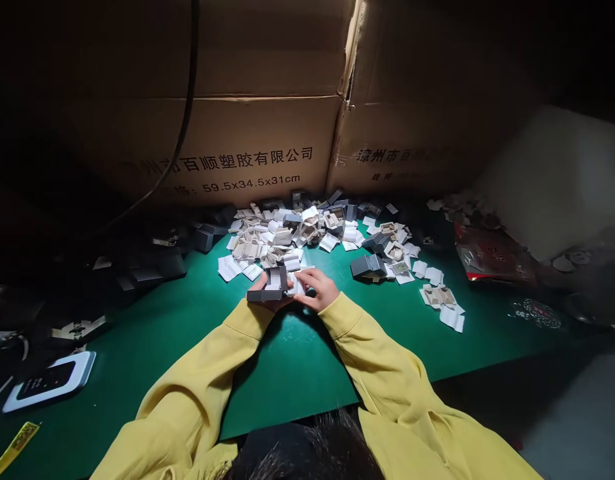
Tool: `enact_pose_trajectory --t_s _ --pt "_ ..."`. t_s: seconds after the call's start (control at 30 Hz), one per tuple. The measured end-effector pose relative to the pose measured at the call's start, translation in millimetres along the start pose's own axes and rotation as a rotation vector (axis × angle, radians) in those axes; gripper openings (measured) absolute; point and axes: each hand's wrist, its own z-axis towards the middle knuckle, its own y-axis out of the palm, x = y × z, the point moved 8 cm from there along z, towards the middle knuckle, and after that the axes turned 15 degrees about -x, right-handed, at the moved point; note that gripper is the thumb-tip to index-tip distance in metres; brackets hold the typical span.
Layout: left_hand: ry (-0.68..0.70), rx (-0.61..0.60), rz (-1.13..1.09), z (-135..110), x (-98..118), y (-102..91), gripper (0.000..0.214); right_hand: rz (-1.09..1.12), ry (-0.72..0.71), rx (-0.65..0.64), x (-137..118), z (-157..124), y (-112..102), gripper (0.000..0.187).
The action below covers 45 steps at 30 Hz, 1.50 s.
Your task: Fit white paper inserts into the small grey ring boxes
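My left hand (pixel 260 288) is closed around a small dark grey box (pixel 266 295) that stands open, with a pale lining showing inside. Between the fingers and thumb of my right hand (pixel 318 288) is a folded white paper (pixel 296 284), just to the right of the box. Both hands meet over the green table near its middle. Part of the left fingers is hidden behind the box. Beyond the hands spreads a heap of white folded papers (pixel 282 235) and beige card inserts (pixel 248 247).
Dark boxes (pixel 368 267) lie right of the heap, with loose inserts (pixel 437 297) beyond. Large cartons (pixel 257 147) wall the back, a cable (pixel 187 100) hanging before them. A white device (pixel 50 380) lies at left; a red plastic-wrapped packet (pixel 495 253) sits at right.
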Motion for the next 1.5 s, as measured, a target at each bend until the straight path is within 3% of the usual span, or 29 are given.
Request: enact_pose_trajectory --t_s 0.17,0.27,0.43,0.53,0.67,1.13,1.4,1.5 --pt "-0.063 -0.003 -0.101 -6.4 -0.6 5.1 0.046 -0.074 0.032 -0.022 3.4 0.7 2.4 0.040" --pt "-0.012 0.029 -0.043 -6.1 5.3 -0.6 0.050 -0.056 0.108 0.023 10.3 -0.8 -7.5 0.038" --pt "0.148 0.102 0.142 -5.5 20.2 -7.1 0.065 0.226 0.239 0.193 23.3 -6.3 -26.1 0.036" --pt "0.163 0.165 0.246 -7.3 23.3 -7.1 0.075 0.401 0.283 0.229 28.5 -6.9 -20.0 0.038" --pt "0.156 0.213 0.335 -10.0 23.4 -5.6 0.070 0.497 0.303 0.225 32.2 -5.9 -5.5 0.043" --pt "0.177 0.196 0.381 -10.3 24.6 1.2 0.067 0.163 0.233 0.092 11.3 -1.4 -2.9 0.036" --pt "0.178 0.173 0.439 -7.2 26.1 -5.0 0.066 -0.017 0.193 0.075 8.8 -0.8 -0.7 0.038" --pt "0.138 0.159 0.455 -5.2 24.9 -8.4 0.069 -0.128 0.192 0.006 6.8 0.0 4.0 0.036"
